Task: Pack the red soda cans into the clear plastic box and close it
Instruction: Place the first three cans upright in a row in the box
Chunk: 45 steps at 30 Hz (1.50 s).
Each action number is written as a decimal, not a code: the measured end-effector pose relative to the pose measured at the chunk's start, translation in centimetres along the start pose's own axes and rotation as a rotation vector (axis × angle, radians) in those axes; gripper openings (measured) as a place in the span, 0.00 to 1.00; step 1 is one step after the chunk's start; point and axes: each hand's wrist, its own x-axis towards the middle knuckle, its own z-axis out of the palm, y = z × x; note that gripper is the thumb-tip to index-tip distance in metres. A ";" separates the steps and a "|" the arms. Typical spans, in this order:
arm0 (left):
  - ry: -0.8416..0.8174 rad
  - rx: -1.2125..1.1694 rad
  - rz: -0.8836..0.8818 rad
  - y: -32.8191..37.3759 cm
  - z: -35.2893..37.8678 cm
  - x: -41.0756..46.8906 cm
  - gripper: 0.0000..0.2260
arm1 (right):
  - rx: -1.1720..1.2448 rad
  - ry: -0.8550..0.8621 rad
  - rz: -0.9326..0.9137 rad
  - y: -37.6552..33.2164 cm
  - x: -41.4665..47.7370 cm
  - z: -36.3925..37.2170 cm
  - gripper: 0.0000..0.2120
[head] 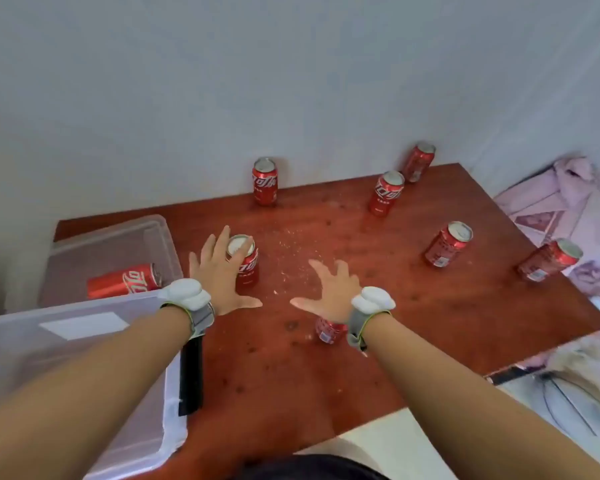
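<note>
Several red soda cans stand on the reddish wooden table point(413, 323). My left hand point(219, 275) is spread, fingers resting against the left side and top of one upright can point(248, 268), thumb held away from it. My right hand point(329, 292) hovers spread with nothing in it; another can point(328, 330) shows partly under its wrist. The clear plastic box point(118, 233) sits at the table's left edge with one can point(123, 280) lying on its side inside. Its clear lid point(84, 341) lies nearer me, under my left forearm.
More upright cans stand at the back by the wall point(264, 181), point(418, 162), point(386, 192) and at the right point(447, 244), point(548, 259). A black strip point(191, 372) lies beside the lid. Pale crumbs dot the table's middle. Pink bedding point(568, 202) lies off the right edge.
</note>
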 end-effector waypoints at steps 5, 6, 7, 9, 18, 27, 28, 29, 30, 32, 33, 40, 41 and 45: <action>-0.021 -0.150 -0.190 1.7 0.8 4.6 0.50 | -0.266 -0.036 -0.044 1.2 1.1 2.7 0.24; -0.024 -0.197 -0.236 1.7 0.8 5.2 0.48 | -0.267 -0.035 -0.074 0.8 1.7 2.2 0.19; -0.025 -0.231 -0.278 1.9 1.0 5.9 0.44 | -0.268 -0.047 -0.110 0.8 2.7 1.7 0.16; 0.032 -0.220 -0.336 2.1 1.8 7.0 0.36 | -0.248 -0.088 -0.170 0.9 4.6 0.6 0.11; 0.088 -0.370 -0.289 2.2 -0.3 2.6 0.27 | -0.267 -0.300 -0.184 -0.3 10.9 -0.2 0.13; 0.181 -0.652 -0.322 -5.4 -8.8 -7.3 0.27 | -0.474 -0.304 -0.275 -7.8 8.6 0.0 0.16; 0.174 -0.748 -0.363 -6.9 -9.0 -8.5 0.26 | -0.434 -0.274 -0.271 -9.6 7.3 -0.8 0.19; 0.180 -0.850 -0.392 -7.6 -9.1 -8.9 0.26 | -0.371 -0.234 -0.265 -10.6 6.2 -2.1 0.20; 0.193 -0.953 -0.419 -9.1 -9.1 -10.0 0.26 | -0.310 -0.179 -0.276 -12.6 4.8 -2.9 0.20; 0.213 -1.039 -0.432 -11.7 -9.5 -12.0 0.29 | -0.173 -0.026 -0.322 -16.3 1.6 -4.2 0.18; 0.220 -1.044 -0.429 -12.9 -9.6 -12.9 0.31 | -0.099 0.061 -0.369 -18.0 0.0 -4.6 0.16; 0.346 -0.743 -0.437 -18.2 -7.1 -14.3 0.29 | 0.048 0.120 -0.603 -25.9 -2.9 0.0 0.17; 0.353 -0.714 -0.420 -18.5 -6.5 -14.1 0.29 | -0.015 0.101 -0.623 -26.6 -2.7 1.6 0.16; 0.355 -0.641 -0.311 -19.0 -3.5 -13.4 0.29 | -0.369 0.111 -0.717 -27.5 -1.9 6.6 0.14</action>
